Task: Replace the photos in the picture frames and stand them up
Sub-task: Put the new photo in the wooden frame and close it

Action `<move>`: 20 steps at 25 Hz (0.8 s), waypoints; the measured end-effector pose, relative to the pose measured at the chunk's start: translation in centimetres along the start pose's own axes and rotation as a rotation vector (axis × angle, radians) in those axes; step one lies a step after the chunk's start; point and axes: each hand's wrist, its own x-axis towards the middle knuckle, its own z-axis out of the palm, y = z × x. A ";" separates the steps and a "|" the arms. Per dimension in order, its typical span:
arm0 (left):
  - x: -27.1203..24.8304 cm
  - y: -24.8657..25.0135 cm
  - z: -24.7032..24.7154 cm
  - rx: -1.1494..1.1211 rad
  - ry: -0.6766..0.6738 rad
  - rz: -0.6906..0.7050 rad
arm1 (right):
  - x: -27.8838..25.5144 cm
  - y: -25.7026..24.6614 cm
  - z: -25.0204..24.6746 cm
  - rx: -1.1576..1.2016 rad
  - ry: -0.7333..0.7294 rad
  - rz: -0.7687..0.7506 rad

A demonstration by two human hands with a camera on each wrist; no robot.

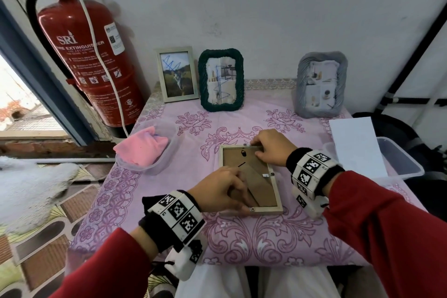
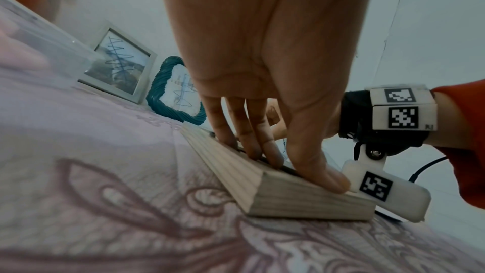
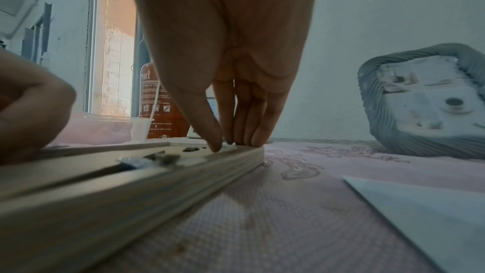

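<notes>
A light wooden picture frame (image 1: 271,209) lies face down in the middle of the table, its brown backing board (image 1: 260,185) up with the stand flap folded flat. My left hand (image 1: 219,192) presses its straight fingers (image 2: 252,144) along the frame's left inner edge, thumb on the near rail (image 2: 288,200). My right hand (image 1: 272,147) sets its fingertips (image 3: 244,130) on the far right corner of the frame (image 3: 136,186), thumb tip beside a small metal clip. Neither hand lifts the frame.
Three frames stand by the wall: white (image 1: 177,74), dark green (image 1: 220,80), grey (image 1: 320,83). A clear tub with a pink cloth (image 1: 145,146) sits left. A white sheet (image 1: 355,145) lies over a clear box (image 1: 408,164) at right. A fire extinguisher (image 1: 89,55) stands by the table's left.
</notes>
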 end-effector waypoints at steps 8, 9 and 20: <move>0.4 0.6 -0.3 0.019 -0.045 -0.014 | 0.1 0.2 0.0 0.036 0.021 0.028; 0.4 0.7 -0.2 0.027 -0.048 -0.023 | 0.1 0.1 0.0 0.035 0.023 0.029; -0.4 0.7 0.3 -0.077 0.130 -0.051 | -0.1 0.6 0.1 0.065 0.016 0.014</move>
